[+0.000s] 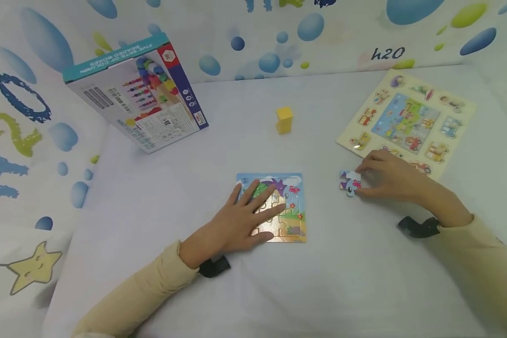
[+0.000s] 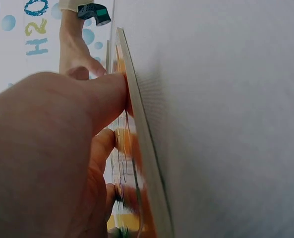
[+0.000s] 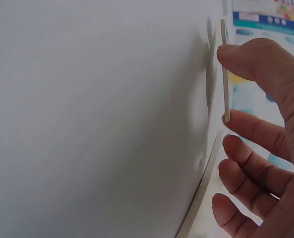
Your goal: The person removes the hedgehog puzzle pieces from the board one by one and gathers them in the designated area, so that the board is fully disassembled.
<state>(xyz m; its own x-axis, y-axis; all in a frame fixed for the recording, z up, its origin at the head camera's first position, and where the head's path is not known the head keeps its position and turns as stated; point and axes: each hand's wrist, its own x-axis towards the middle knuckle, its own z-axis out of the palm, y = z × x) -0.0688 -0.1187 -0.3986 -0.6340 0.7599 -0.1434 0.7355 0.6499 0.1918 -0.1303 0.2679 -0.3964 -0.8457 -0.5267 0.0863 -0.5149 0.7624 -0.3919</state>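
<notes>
A square jigsaw puzzle board (image 1: 293, 220) lies on the table with a picture in green, purple, blue and orange. My left hand (image 1: 245, 216) rests flat on it with fingers spread, hiding part of the picture. In the left wrist view the thumb presses near the edge of the puzzle board (image 2: 139, 106). My right hand (image 1: 390, 180) pinches a blue-and-white puzzle piece (image 1: 350, 182), printed with an eye and a red butterfly, to the right of the board. The right wrist view shows the piece (image 3: 225, 87) edge-on between thumb and index fingertip, above the table.
Behind the right hand lies a cream wooden board of picture pieces (image 1: 460, 126). A yellow block shape (image 1: 284, 120) stands at the back middle. A bead-toy box (image 1: 135, 98) stands at the back left. Patterned cloth (image 1: 270, 37) hangs behind the white table.
</notes>
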